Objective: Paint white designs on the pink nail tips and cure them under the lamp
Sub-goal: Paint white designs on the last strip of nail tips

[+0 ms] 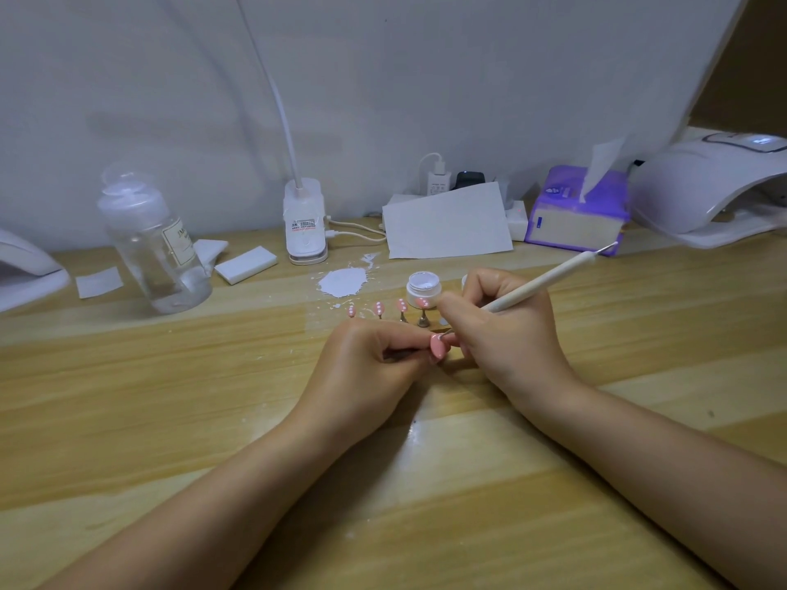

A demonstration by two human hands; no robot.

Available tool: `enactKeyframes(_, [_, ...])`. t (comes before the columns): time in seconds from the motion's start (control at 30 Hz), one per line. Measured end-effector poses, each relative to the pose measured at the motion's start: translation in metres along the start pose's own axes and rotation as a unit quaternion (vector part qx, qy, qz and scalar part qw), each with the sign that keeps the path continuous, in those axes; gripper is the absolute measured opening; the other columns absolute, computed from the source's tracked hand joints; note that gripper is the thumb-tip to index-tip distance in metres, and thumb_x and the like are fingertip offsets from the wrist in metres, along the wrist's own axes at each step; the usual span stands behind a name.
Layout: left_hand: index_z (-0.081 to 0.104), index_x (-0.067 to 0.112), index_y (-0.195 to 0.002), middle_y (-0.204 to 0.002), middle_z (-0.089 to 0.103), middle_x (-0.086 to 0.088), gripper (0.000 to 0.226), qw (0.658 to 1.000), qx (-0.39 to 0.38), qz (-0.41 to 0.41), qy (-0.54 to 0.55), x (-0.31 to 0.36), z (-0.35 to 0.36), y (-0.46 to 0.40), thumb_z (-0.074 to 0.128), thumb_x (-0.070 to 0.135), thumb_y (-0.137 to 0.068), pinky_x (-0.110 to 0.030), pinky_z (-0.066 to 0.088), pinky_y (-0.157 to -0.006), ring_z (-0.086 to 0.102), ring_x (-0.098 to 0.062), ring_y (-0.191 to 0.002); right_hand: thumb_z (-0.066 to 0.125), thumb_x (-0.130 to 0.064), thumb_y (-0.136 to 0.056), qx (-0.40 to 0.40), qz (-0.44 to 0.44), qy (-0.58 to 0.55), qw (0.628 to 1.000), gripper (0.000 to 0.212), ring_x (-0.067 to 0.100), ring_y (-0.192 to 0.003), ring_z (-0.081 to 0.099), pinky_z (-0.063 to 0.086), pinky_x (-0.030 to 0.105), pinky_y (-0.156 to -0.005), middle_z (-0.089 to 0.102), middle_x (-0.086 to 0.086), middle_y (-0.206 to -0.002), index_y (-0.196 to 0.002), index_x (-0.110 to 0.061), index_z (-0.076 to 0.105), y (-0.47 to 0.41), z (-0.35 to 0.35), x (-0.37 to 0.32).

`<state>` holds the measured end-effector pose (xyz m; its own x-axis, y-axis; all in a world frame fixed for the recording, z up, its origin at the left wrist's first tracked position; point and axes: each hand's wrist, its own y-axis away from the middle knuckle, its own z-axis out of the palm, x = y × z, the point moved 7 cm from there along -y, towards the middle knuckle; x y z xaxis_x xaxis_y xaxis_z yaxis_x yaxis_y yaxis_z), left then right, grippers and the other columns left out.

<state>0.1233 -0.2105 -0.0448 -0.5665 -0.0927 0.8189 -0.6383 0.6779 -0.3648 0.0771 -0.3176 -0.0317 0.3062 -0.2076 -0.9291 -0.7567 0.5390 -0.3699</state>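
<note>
Head view: your wooden table (pixel 170 419) fills the lower frame, backed by a white cloth. At its far right corner sits the white curing lamp (pixel 707 193), with a purple tissue pack (pixel 577 210) just to its left and a white sheet of paper (pixel 447 225) beside that. Toward the far left edge stands a clear plastic bottle (pixel 149 244), tilted in this wide view, and a white clip lamp base (pixel 304 221) rests at mid-back edge.

Near the table's centre, your left hand (pixel 370 368) curls its fingers round a small holder, keeping one pink nail tip (pixel 437 346) raised. Your right hand (pixel 506 330) pinches a white dotting pen (pixel 541 285) like a pencil, its metal point touching that tip's upper edge.

Just behind your hands, four more pink nail tips on stands (pixel 387 310) form a row, each showing white dots. A small open jar of white gel (pixel 423 287) stands behind the row, next to a white paint splash (pixel 343 282).
</note>
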Motion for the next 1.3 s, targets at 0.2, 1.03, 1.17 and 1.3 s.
enactKeyframes(0.2, [0.075,0.007,-0.082,-0.085,0.065,0.029,0.015,1.000,0.003,0.001,-0.001,-0.0008,-0.0005,0.0000,0.065,-0.004,-0.079,0.000,0.037,-0.066,0.053,0.023,-0.069,0.060,0.009,-0.077,0.000,-0.001,0.000,1.000,0.047,0.001,-0.026,0.042,0.041,0.020,-0.041,0.035,-0.012,-0.028,-0.046,-0.011,0.031,0.0005,0.0000,-0.0008])
enactKeyframes(1.03, [0.075,0.011,-0.081,-0.079,0.068,0.023,0.015,1.000,0.006,-0.015,0.006,-0.0033,-0.0010,0.0001,0.066,0.000,-0.079,-0.006,0.044,-0.068,0.054,0.019,-0.070,0.061,0.006,-0.075,0.015,0.015,0.012,1.000,0.048,0.002,-0.031,0.039,0.047,0.031,-0.049,0.037,-0.010,-0.029,-0.043,-0.015,0.033,0.0003,-0.0023,0.0023])
enactKeyframes(1.17, [0.075,0.012,-0.084,-0.083,0.069,0.020,0.016,1.000,0.007,-0.013,0.000,-0.0025,-0.0014,0.0004,0.067,0.000,-0.079,-0.004,0.042,-0.070,0.054,0.018,-0.072,0.059,0.002,-0.072,0.033,0.021,0.014,0.999,0.044,0.003,-0.033,0.032,0.050,0.050,-0.054,0.031,-0.011,-0.034,-0.042,-0.016,0.032,-0.0001,-0.0044,0.0008])
enactKeyframes(1.3, [0.075,0.014,-0.084,-0.082,0.067,0.024,0.017,1.000,0.010,-0.013,-0.004,-0.0021,-0.0020,0.0000,0.067,0.000,-0.079,-0.003,0.040,-0.070,0.054,0.019,-0.071,0.057,0.001,-0.070,0.031,0.013,0.018,0.999,0.040,0.002,-0.031,0.031,0.048,0.045,-0.053,0.028,-0.009,-0.035,-0.044,-0.014,0.031,0.0010,-0.0037,-0.0019])
